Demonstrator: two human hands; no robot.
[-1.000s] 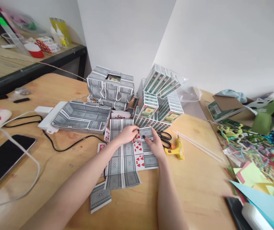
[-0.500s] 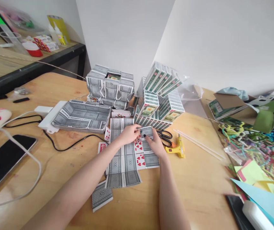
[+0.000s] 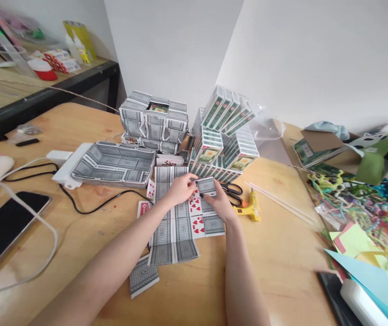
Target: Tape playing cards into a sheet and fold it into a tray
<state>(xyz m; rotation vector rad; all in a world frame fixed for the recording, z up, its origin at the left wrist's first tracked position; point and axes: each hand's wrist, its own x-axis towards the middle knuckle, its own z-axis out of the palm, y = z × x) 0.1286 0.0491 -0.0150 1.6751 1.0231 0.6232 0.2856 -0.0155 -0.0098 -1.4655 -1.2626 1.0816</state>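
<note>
A sheet of joined playing cards (image 3: 182, 226) lies mostly face down on the table, its near end bent. On its right side, heart cards (image 3: 198, 225) show face up beside grey-backed ones. At the sheet's far right, my right hand (image 3: 221, 203) grips a grey-backed playing card (image 3: 206, 184), with the thumb on its near part and fingers along its right edge. My left hand (image 3: 183, 189) is closed in a pinch at that card's left edge; its fingertips are partly hidden. Close to my right hand lie black scissors (image 3: 233, 192) and a yellow glue gun (image 3: 253, 208).
Behind the sheet stand a card-covered box (image 3: 155, 120), an open card tray (image 3: 115, 163) and stacked green-and-white card boxes (image 3: 214, 145). Loose cards (image 3: 143, 274) lie at near left. Clear glue sticks (image 3: 282, 203), craft scraps (image 3: 360, 208), cables and a phone (image 3: 8, 231) are around.
The view has shifted slightly. My right thumb has slid a little to the left on the card, and both hands stay at it.
</note>
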